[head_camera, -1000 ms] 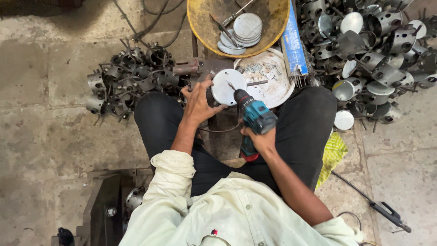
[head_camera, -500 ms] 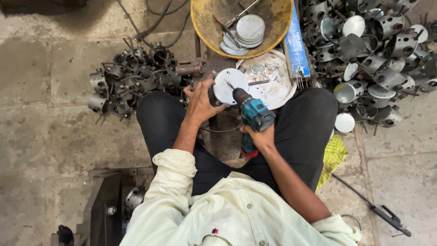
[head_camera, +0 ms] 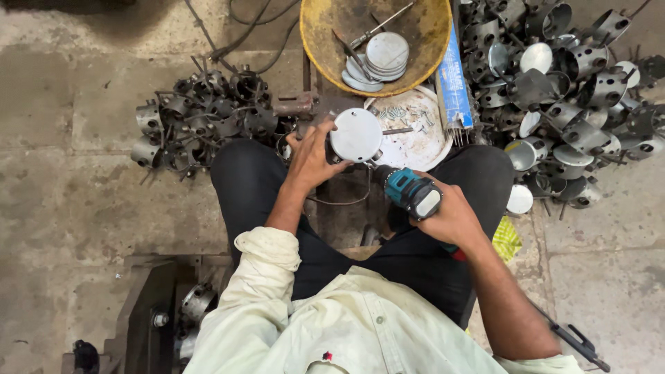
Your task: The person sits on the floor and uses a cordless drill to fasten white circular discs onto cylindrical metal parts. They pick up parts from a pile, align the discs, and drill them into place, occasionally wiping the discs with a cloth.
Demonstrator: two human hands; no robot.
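left hand [head_camera: 313, 158] clamps a round metal cap [head_camera: 355, 134], right hand [head_camera: 450, 220] clasps a drill [head_camera: 409, 190]; yellow basin [head_camera: 325, 41] holds metal discs [head_camera: 385, 55].

Floor: stained, cracked concrete floor [head_camera: 76, 180] filling the frame.
Upper left: heap of dark metal parts [head_camera: 201, 114] lying on it.
Upper right: heap of perforated metal cups [head_camera: 568, 83].
Top centre: yellow basin [head_camera: 422, 41] holding round metal discs [head_camera: 384, 55].
Beside the basin: blue packet [head_camera: 456, 83], white plate [head_camera: 415, 131].
Lower right: black tool [head_camera: 571, 339].
Lower left: dark metal fixture [head_camera: 156, 315].
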